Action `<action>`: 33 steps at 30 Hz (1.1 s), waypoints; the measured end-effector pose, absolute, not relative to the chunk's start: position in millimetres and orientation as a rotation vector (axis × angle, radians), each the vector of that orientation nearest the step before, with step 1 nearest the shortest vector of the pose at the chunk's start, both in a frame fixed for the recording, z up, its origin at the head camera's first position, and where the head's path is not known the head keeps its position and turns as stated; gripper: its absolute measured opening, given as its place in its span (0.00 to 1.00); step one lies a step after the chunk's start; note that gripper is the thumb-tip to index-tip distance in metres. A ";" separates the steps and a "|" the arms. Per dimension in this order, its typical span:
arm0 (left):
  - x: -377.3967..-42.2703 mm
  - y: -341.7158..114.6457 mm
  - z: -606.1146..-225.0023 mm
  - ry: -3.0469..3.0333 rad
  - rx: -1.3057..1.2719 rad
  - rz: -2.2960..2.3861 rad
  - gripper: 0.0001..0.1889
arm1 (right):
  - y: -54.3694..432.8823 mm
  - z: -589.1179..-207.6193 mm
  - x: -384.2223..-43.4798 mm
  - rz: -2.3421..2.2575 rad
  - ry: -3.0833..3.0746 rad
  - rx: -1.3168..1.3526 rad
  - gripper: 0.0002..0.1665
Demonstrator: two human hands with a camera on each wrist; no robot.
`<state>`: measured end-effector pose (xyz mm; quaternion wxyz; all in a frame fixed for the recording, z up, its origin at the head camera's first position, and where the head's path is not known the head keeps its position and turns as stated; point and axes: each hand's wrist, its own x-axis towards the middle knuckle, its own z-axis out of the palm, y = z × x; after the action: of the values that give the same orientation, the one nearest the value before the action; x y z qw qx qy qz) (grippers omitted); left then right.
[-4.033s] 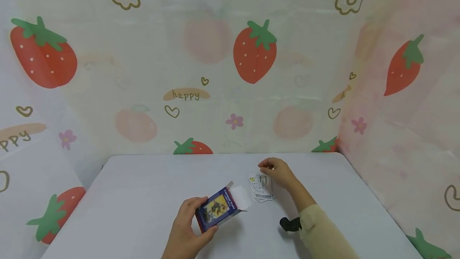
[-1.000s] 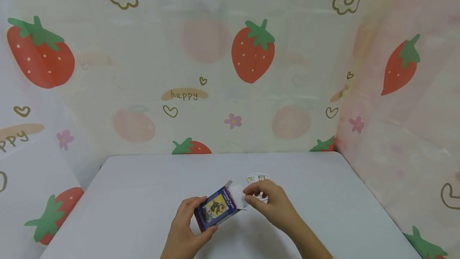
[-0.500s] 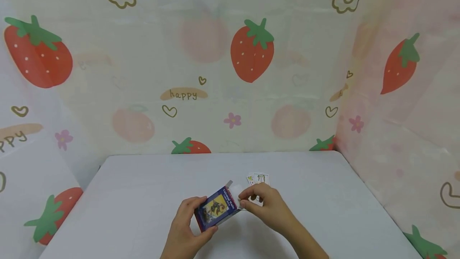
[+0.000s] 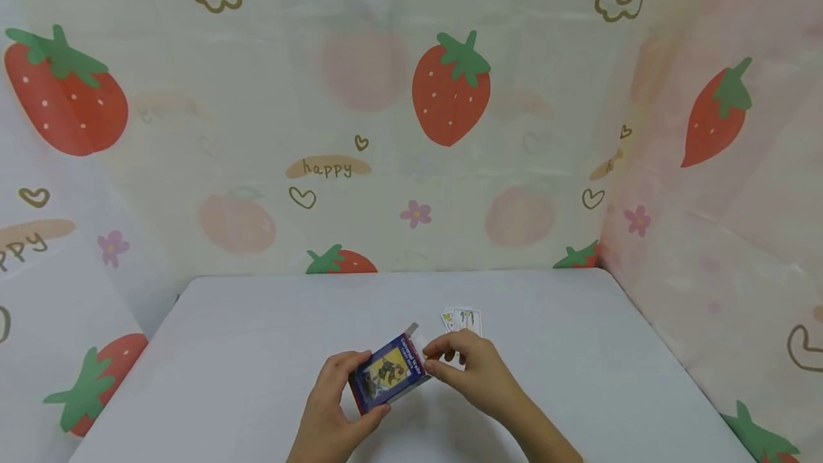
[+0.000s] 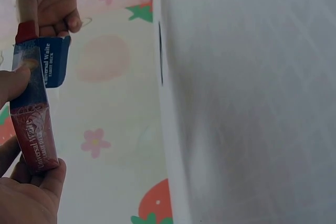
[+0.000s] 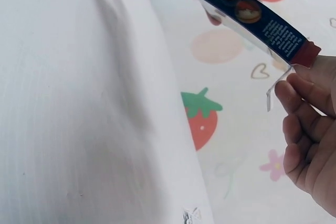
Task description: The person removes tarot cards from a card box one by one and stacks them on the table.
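Note:
My left hand (image 4: 337, 399) grips a blue and red tarot card box (image 4: 388, 371), thumb along its lower edge and fingers on the far side. The box tilts, its open end facing right. In the left wrist view its blue end flap (image 5: 55, 61) and a red side tab (image 5: 26, 31) stand out. My right hand (image 4: 472, 370) is at the open end, thumb and index fingertips right at the mouth. In the right wrist view the thumb goes behind the red tab (image 6: 306, 55); whether the fingertips hold a card I cannot tell.
A few loose tarot cards (image 4: 467, 319) lie fanned on the white table (image 4: 270, 349) just beyond my right hand, which partly covers them. A curtain (image 4: 360, 206) printed with strawberries hangs along the table's back edge, with more on both sides.
My right hand came from beyond the loose cards to the box's mouth, and over the last second edged left against it. The pile's top card looks different. The left hand and box stay put.

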<state>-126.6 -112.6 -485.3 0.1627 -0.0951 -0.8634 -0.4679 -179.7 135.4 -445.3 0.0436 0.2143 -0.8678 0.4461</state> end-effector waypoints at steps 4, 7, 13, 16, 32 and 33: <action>-126.7 -112.9 -485.9 -2.456 -0.278 -1.321 0.41 | 134.2 -445.2 -178.5 1.364 -2.652 0.660 0.08; -126.5 -112.5 -485.6 -2.460 -0.275 -1.321 0.41 | 133.9 -445.1 -177.4 1.364 -2.653 0.663 0.08; -125.8 -111.3 -484.1 -2.468 -0.270 -1.320 0.41 | 133.6 -445.6 -177.7 1.356 -2.639 0.666 0.06; -125.6 -110.9 -484.1 -2.471 -0.275 -1.309 0.41 | 133.6 -445.7 -177.8 1.352 -2.632 0.670 0.06; -124.8 -111.8 -483.3 -2.457 -0.284 -1.293 0.41 | 136.1 -441.1 -177.7 1.345 -2.658 0.619 0.07; -124.9 -111.8 -483.3 -2.458 -0.283 -1.292 0.41 | 136.4 -441.0 -177.9 1.346 -2.652 0.619 0.07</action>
<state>-124.9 -111.8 -483.3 0.1742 -0.0997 -0.8672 -0.4557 -177.9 136.4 -441.0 0.0521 0.2035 -0.8719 0.4424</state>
